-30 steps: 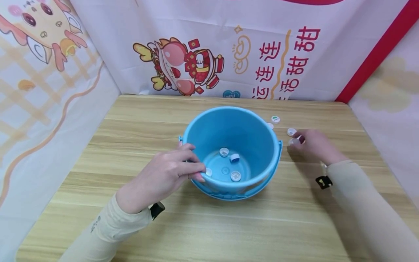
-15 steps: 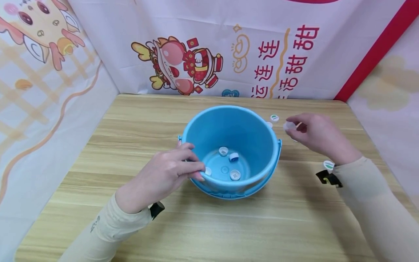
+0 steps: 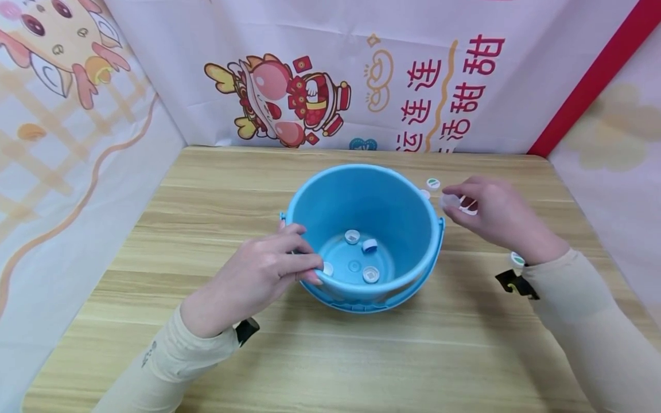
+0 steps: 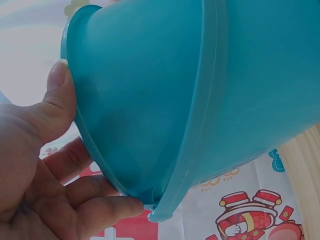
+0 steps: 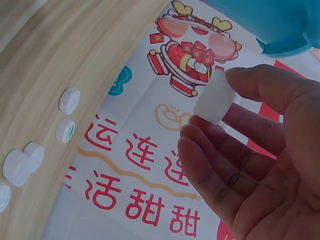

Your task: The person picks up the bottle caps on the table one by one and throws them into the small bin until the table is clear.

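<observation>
A light-blue bucket (image 3: 361, 290) stands on the wooden table, its handle folded down along the front. My left hand (image 3: 255, 278) grips the rim at the near left; in the left wrist view the thumb (image 4: 59, 85) presses the outer wall near the rim. Above the table, right of the bucket, my right hand (image 3: 501, 221) pinches a white bottle cap (image 5: 215, 97) between thumb and fingertips. Several caps lie on the bucket's floor, among them a blue-and-white cap (image 3: 369, 246) and a white cap (image 3: 370, 275). Another white cap (image 3: 327, 268) is partly hidden by the left fingers.
Behind the bucket's right side lies a white cap with a green mark (image 3: 432, 183), beside another cap (image 3: 425, 194). A further cap (image 3: 517, 260) sits by the right wrist. A printed cloth (image 3: 310, 34) rises along the table's back edge.
My right hand has lifted the white bottle cap off the table and carried it slightly left, toward the bucket. The left hand keeps its grip on the rim.
</observation>
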`<state>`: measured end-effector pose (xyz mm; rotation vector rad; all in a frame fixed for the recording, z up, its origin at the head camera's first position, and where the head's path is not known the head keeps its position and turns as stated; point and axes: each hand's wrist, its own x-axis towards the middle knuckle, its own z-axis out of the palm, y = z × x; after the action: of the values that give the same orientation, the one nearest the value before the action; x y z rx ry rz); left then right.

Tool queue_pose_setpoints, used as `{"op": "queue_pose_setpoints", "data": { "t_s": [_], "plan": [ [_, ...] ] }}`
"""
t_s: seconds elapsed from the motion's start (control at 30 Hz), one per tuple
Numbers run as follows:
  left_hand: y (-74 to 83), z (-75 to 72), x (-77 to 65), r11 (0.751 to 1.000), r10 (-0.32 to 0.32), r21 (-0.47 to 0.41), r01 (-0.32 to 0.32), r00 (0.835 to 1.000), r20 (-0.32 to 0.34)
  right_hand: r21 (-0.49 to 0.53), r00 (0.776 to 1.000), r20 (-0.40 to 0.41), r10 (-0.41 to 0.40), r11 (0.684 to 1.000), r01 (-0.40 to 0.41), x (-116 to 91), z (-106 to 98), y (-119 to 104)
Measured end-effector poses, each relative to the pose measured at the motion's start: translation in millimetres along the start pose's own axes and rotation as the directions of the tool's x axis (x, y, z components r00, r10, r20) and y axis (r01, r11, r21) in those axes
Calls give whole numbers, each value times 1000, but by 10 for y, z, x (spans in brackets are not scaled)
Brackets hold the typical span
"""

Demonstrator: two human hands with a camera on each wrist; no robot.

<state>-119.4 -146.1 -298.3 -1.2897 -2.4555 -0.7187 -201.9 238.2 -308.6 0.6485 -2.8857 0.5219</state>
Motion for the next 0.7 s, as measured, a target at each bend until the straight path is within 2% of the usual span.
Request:
{"op": "queue_pose_setpoints", "data": {
  "t_s": [0.7],
  "plan": [
    [-5,-6,9,1000,2,13,-2,1000,6,3,999,-16,-49,999,49,-3,65,-21]
  ]
}}
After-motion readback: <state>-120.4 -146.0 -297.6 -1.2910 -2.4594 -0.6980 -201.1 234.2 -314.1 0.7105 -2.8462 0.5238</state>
